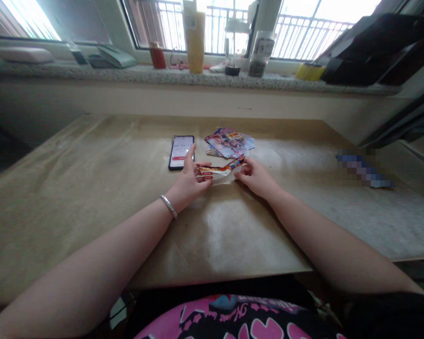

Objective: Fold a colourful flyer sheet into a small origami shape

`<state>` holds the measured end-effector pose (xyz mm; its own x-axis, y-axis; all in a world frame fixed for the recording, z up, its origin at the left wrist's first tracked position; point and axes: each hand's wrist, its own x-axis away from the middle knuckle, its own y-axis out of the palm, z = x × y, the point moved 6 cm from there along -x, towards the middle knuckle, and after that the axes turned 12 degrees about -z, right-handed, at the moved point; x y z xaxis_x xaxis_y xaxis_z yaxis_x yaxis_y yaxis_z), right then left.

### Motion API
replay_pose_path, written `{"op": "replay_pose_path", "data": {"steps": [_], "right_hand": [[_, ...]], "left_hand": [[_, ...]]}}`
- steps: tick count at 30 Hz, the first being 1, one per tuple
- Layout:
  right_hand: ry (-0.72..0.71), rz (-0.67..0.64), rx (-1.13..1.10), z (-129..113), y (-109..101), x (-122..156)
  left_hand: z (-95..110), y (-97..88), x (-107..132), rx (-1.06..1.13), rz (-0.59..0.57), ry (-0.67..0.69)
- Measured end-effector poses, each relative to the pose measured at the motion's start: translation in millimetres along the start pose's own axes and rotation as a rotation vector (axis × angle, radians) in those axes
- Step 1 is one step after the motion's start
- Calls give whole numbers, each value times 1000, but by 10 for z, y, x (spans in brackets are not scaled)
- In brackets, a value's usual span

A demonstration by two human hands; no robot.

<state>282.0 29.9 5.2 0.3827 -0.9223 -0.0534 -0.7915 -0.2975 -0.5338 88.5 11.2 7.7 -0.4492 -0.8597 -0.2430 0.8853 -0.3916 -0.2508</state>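
Between my two hands is a printed paper leaflet (pixel 221 172), white with red, orange and blue print, bent into a fold along its length. My left hand (pixel 190 179) grips its left end, thumb raised and fingers around the paper. At the other end, my right hand (pixel 256 178) pinches the leaflet's right edge. Just beyond lies a loose stack of colourful leaflets (pixel 229 141), fanned unevenly on the table. A phone (pixel 178 157) with a lit screen showing a timer lies flat behind my left hand, its right edge partly covered by my thumb.
The table (pixel 92 197) has a tan cover. At its right lies a blurred bluish item (pixel 365 170). On the stone windowsill (pixel 120 77) stand a red jar (pixel 157 55), a tall yellow container (pixel 195 44), a clear jar (pixel 259 56) and a black bag (pixel 367 49).
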Motion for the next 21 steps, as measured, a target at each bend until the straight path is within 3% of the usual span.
{"op": "replay_pose_path", "data": {"steps": [5, 15, 21], "right_hand": [[55, -8, -99, 32, 12, 2], [45, -37, -148, -24, 49, 5], [32, -44, -109, -35, 75, 12]], "left_hand": [[-20, 53, -14, -11, -55, 9], [124, 32, 17, -255, 2, 28], [76, -6, -12, -99, 21, -18]]}}
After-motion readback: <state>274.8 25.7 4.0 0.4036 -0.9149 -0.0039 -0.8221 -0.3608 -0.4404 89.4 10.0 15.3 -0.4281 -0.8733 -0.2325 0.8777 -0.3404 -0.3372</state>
